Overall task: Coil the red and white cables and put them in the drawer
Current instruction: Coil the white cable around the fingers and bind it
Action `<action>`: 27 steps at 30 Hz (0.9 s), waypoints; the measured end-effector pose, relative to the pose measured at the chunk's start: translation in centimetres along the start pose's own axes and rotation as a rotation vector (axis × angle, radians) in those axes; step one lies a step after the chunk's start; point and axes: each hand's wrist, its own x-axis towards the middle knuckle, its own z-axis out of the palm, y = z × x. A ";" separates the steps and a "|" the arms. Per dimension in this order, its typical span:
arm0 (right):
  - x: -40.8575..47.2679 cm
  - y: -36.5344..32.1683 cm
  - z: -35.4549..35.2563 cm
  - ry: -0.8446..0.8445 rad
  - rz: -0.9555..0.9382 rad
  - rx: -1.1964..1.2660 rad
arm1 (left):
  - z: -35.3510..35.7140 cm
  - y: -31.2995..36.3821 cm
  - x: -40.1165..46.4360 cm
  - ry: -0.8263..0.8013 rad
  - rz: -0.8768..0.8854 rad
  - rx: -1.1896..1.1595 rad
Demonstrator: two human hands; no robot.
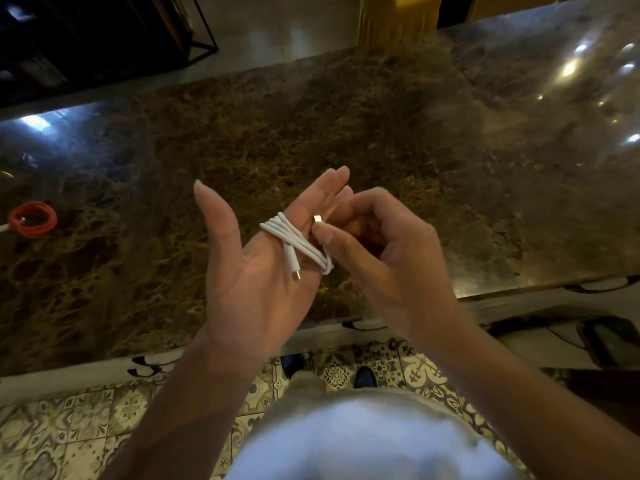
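I am looking down at a brown marble counter (346, 116), and its near edge is running just under my wrists. Wide bare stone is lying far and right of my hands. I am counting two cables. The white cable (298, 242) is looped around the straight fingers of my left hand (256, 271), which is lying flat, palm up. My right hand (377, 244) is pinching one silver plug end of that cable. The red cable (33, 219) is sitting coiled at the far left, near the counter's left side. I am seeing no words anywhere.
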 end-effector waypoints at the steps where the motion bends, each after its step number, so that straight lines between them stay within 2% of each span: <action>1: 0.0 -0.2 -0.2 0.002 -0.038 -0.029 | 0.2 0.0 0.1 0.017 0.004 0.017; 5: -0.3 -0.8 -0.8 -0.048 -0.138 -0.283 | 0.4 0.2 0.1 -0.020 -0.014 0.056; 9: -0.2 -1.7 -1.4 -0.145 -0.302 -0.543 | -0.4 -0.3 -0.2 -0.036 -0.071 0.263; 14: 1.6 -1.3 -2.6 -0.352 -0.413 -0.627 | -0.9 -0.3 -0.1 -0.090 -0.107 0.241; 19: 2.9 -1.9 -2.9 -0.534 -0.415 -0.631 | -1.9 -0.8 0.0 -0.142 -0.133 0.373; 24: 3.5 -2.5 -2.9 -0.537 -0.394 -0.730 | -1.7 -1.4 -0.4 -0.059 -0.041 0.266; 27: 2.9 -2.4 -2.0 -0.489 -0.446 -0.813 | -1.7 -1.2 -0.3 -0.008 -0.022 0.205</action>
